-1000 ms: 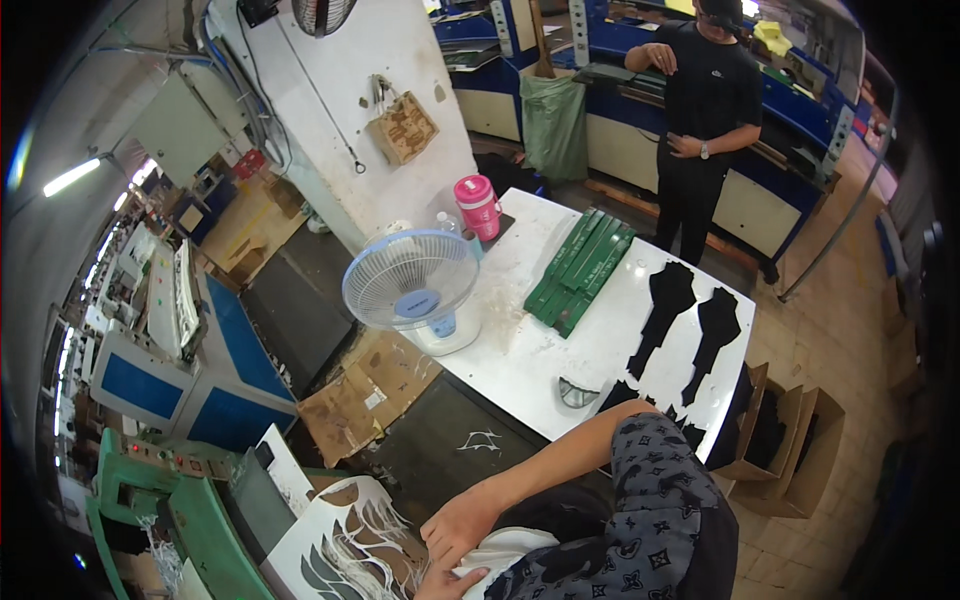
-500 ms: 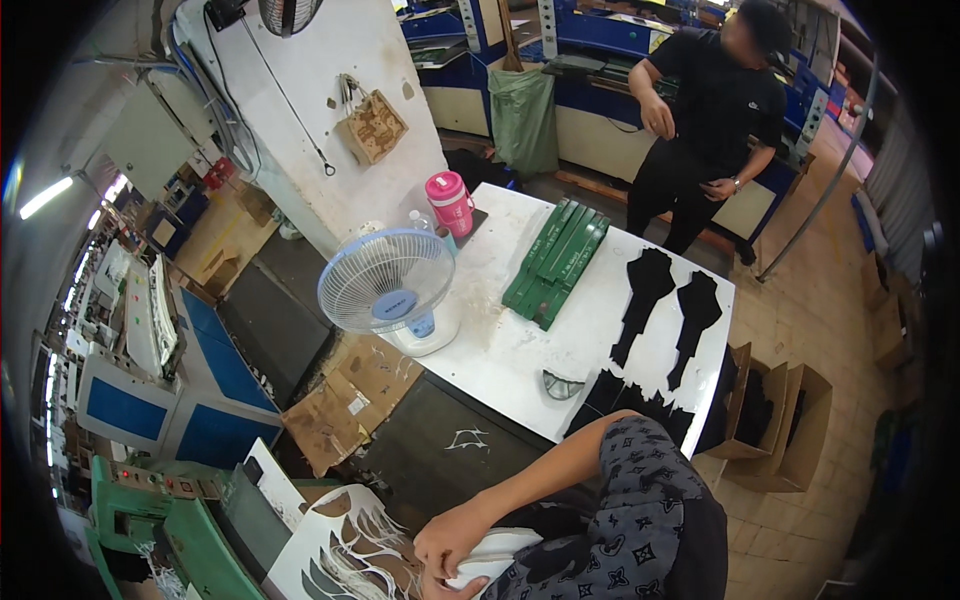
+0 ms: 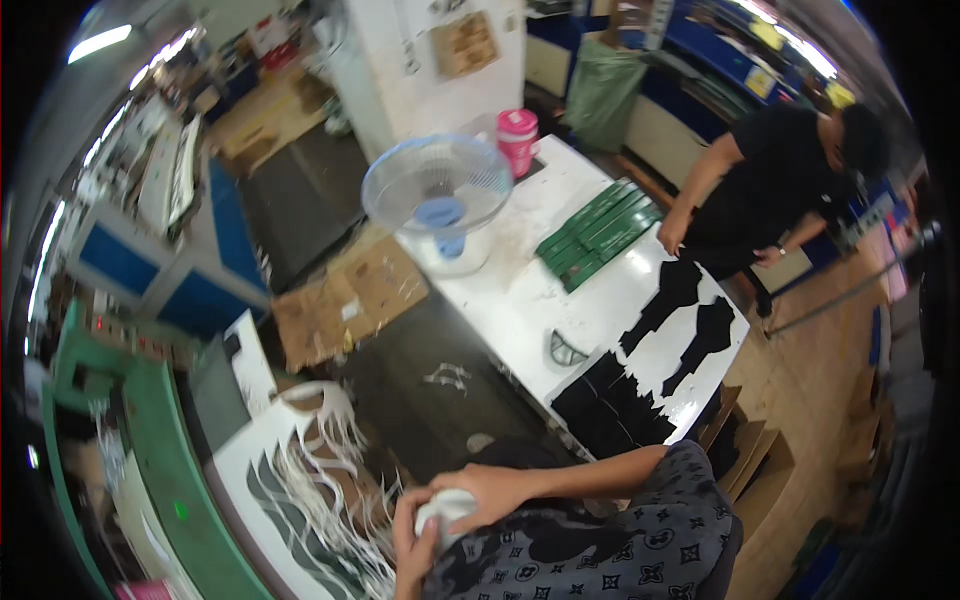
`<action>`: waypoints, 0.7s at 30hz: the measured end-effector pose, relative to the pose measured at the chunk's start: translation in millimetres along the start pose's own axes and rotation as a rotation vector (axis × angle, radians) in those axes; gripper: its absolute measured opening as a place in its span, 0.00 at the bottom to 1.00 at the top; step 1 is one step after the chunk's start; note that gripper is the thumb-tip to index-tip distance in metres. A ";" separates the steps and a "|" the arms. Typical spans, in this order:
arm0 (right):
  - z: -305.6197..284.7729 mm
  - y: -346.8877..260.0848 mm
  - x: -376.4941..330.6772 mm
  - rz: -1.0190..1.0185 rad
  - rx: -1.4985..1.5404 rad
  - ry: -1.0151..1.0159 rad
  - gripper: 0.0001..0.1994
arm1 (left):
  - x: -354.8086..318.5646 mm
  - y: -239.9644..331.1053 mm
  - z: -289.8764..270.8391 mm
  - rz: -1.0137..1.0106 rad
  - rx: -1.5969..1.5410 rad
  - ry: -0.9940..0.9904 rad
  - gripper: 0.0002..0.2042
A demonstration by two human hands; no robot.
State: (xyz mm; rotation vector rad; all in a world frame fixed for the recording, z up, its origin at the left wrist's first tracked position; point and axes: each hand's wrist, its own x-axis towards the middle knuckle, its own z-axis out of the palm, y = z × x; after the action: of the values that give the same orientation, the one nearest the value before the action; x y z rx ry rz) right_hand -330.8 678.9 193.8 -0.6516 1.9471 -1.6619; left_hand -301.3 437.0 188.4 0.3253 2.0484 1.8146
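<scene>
Low in the middle, both my hands close round a small stack of white pieces [image 3: 448, 507], held close to my body. My right hand [image 3: 488, 494] grips it from the right and above. From the left, my left hand [image 3: 411, 535] has its fingers and thumb pressed against it. What shape the pieces have is partly hidden by my fingers. Just left of my hands lies a white sheet [image 3: 228, 462] with curved shapes cut out of it. Thin white scrap strips [image 3: 325, 470] tangle over the sheet.
A white table [image 3: 490, 300] carries a fan [image 3: 437, 205], a pink jug [image 3: 517, 140], green cutting dies [image 3: 600, 232], a clear curved piece [image 3: 567, 348] and black cut pieces [image 3: 612, 400]. A person [image 3: 760, 180] stands beyond it. A green machine [image 3: 165, 430] stands left; cardboard boxes [image 3: 750, 450] stand right.
My hands have lifted the white stack and closed more tightly round it. The view has turned. The person across the table now bends forward, one hand at the table's edge near the black pieces.
</scene>
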 end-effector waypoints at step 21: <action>8.0 25.4 91.5 0.199 0.400 0.010 0.26 | -15.8 -10.8 -16.2 -0.073 0.151 0.600 0.20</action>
State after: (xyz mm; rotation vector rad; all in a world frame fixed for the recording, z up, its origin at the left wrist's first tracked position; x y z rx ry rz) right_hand -396.5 617.8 161.9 -0.2866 1.5593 -1.8503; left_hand -293.2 414.4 181.2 -0.2940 2.5527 1.8703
